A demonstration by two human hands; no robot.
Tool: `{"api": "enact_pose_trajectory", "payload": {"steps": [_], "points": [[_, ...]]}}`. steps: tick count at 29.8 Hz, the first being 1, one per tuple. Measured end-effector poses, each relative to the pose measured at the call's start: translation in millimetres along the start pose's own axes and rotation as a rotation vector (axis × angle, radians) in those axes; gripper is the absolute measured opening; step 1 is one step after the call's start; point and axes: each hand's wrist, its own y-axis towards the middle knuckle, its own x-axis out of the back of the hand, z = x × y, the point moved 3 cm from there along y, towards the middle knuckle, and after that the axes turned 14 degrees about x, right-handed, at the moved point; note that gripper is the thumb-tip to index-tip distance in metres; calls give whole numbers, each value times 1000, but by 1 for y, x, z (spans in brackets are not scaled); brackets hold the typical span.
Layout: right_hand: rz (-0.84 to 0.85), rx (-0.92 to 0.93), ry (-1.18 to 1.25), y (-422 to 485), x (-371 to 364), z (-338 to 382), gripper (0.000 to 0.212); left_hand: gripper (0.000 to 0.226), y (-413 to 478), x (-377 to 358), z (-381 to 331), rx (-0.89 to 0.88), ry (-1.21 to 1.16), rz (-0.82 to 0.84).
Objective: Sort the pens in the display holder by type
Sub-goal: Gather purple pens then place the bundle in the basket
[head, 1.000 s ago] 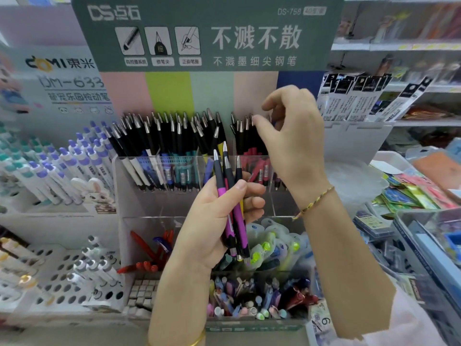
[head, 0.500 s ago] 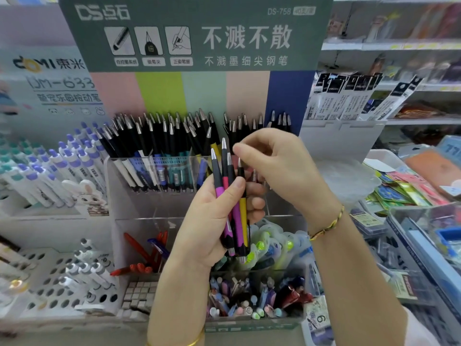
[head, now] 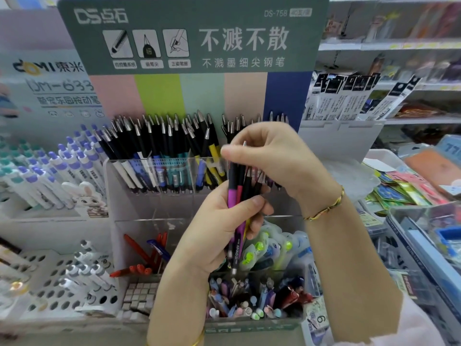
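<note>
L hand [head: 215,229] fingers curled round pens [head: 233,193]; R hand [head: 274,161] fingers pinch one's top.

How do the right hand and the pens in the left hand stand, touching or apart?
Touching. The head view shows the right hand pinching the tops of the pens that the left hand grips.

We count two hands in front of the display holder [head: 139,206]: one left hand [head: 219,233] and one right hand [head: 279,156]. Between them are at least four pens [head: 232,198], told by colour: purple, red, black, yellow. Behind the holder stands one header card [head: 194,11] with three icon panels [head: 146,43] and five coloured stripes [head: 202,93]. In the holder's top row the black-capped pens [head: 159,138] are too many for us to count. Left of the holder sits one rabbit figure [head: 86,196].
</note>
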Motion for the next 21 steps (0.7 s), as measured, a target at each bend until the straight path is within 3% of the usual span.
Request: {"api": "enact_pose_trajectory", "payload": {"steps": [5, 7, 9, 14, 18, 21], "points": [[-551, 199, 240, 11, 28, 6, 13, 16, 1, 5, 5, 58, 9, -54], [-756, 328, 103, 13, 39, 7, 14, 17, 3, 9, 6, 86, 2, -104], [-847, 441, -130, 12, 40, 11, 14, 17, 4, 12, 6, 89, -3, -139], [-806, 509, -388, 16, 29, 8, 9, 13, 4, 12, 3, 44, -9, -178], [-585, 353, -480, 23, 18, -4, 14, 9, 4, 10, 2, 45, -65, -149], [-412, 188, -753, 26, 11, -14, 24, 8, 3, 9, 1, 55, -97, -126]]}}
